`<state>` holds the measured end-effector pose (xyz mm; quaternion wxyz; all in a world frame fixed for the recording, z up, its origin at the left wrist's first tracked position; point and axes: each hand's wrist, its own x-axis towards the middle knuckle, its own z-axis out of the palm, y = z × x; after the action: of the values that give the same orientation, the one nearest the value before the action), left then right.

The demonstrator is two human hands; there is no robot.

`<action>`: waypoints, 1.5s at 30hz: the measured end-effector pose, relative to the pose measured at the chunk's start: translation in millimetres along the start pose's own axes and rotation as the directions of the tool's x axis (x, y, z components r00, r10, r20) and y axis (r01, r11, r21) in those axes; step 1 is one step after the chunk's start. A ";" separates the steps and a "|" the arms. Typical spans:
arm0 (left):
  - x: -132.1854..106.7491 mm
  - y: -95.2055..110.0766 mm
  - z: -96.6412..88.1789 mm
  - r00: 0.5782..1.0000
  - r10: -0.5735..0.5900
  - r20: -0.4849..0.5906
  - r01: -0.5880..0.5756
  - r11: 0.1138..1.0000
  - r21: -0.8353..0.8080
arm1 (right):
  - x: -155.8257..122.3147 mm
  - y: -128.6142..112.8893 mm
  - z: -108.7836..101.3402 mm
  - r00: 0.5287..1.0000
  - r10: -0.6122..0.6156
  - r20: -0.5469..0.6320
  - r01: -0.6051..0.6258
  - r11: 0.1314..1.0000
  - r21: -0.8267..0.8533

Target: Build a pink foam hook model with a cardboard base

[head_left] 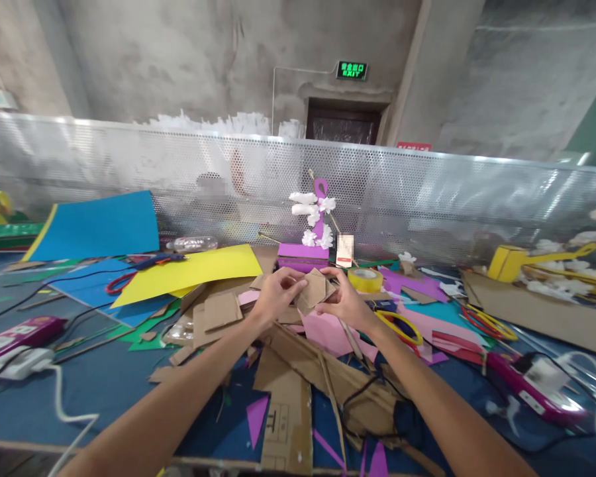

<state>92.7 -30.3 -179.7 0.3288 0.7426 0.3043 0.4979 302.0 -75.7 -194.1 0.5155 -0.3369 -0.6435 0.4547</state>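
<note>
Between my two hands I hold small pieces of brown cardboard [314, 290] above the middle of the table. My left hand [279, 291] pinches their left edge, thumb on top. On the opposite side, my right hand [346, 299] grips the edge with thumb and fingers. Whether the pieces are joined or only stacked, I cannot tell. Just behind them stands a purple box [302, 252] with a purple upright [320, 225] that carries white flower-like tufts. Yellow tape [366, 279] lies to the right of my right hand.
Cardboard scraps [288, 414] and pink sheet [330, 331] litter the table under my arms. Scissors with yellow handles [401, 330] lie to the right. Yellow sheet [193, 273] and blue sheet [99, 228] are at the left. Power strips [536, 391] with cords sit at both sides. A perforated metal screen [248, 199] closes the back.
</note>
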 end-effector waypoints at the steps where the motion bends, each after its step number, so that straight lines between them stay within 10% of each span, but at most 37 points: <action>1: 0.0 1.3 -0.6 1.000 0.015 0.011 -0.015 1.000 0.013 | -0.5 -0.4 -0.5 1.000 -0.009 0.013 0.009 1.000 -0.018; 16: 0.7 11.6 -6.6 0.987 0.122 0.109 -0.135 0.983 0.126 | -7.1 -11.7 -5.1 0.988 -0.073 0.139 0.092 0.986 -0.136; 25: -5.0 0.0 6.8 0.987 0.006 0.164 0.031 0.973 -0.227 | -4.5 -3.2 -0.3 0.990 -0.131 -0.044 0.130 0.991 -0.044; 45: -3.8 4.5 -2.8 0.962 0.138 0.236 -0.162 0.983 0.082 | -2.4 -8.2 -0.6 0.990 -0.058 -0.127 0.045 0.994 -0.102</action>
<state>89.3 -35.4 -177.4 0.2852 0.8317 0.2318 0.4162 303.4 -80.7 -187.3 0.5506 -0.3742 -0.6387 0.3859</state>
